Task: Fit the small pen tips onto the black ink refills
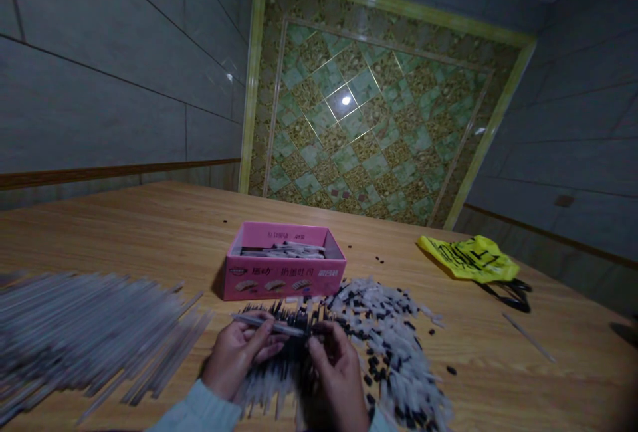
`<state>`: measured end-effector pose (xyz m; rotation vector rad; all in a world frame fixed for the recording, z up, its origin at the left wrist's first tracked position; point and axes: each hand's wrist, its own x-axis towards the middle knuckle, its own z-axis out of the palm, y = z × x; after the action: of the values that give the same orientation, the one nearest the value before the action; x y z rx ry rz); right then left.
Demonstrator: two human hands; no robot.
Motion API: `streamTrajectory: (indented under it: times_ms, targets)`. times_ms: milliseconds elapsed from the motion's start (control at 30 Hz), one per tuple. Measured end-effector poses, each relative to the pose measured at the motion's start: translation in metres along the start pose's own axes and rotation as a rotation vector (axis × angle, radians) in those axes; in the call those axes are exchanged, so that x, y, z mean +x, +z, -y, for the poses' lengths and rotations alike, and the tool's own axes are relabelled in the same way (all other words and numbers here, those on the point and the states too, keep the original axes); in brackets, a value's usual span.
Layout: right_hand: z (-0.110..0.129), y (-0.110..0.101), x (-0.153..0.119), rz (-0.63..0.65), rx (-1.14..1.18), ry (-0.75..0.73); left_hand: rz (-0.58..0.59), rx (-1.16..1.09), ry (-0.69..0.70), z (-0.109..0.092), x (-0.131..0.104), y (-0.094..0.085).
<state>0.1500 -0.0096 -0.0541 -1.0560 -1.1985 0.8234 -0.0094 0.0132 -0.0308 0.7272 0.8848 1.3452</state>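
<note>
Box (284,284) at lower centre of the table (169,229), heaps to either side.
Rods (299,250) lie in the box; before it, one more rod (290,329) spans the left hand (234,355) and right hand (337,365), above thin parts (269,385). Long tubes (90,332) spread lower left, short pieces (399,339) lower right; farther right, a bag (471,259) lies behind a lone stick (528,337).

Wears a left sleeve (207,411) of pale blue-green cloth, plain in colour, slightly wrinkled, with the edge ending close to the wrist. Shows of the right sleeve (381,421) only a small piece, in the same pale colour, at the bottom of the view. Has a bare left hand (235,353) and a bare right hand (337,367), somewhat blurred.
</note>
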Motion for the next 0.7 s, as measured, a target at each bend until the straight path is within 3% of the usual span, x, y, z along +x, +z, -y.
streamTrajectory:
  times_ms: [467, 700]
  targets:
    - [0.0011, -0.0013, -0.0031, 0.105, -0.207, -0.001, 0.078, 0.054, -0.034, 0.0022, 0.0001, -0.0012]
    - [0.0033, -0.0008, -0.0026, 0.073, -0.145, -0.025, 0.044, 0.04, -0.024, 0.0029, 0.0002, -0.0022]
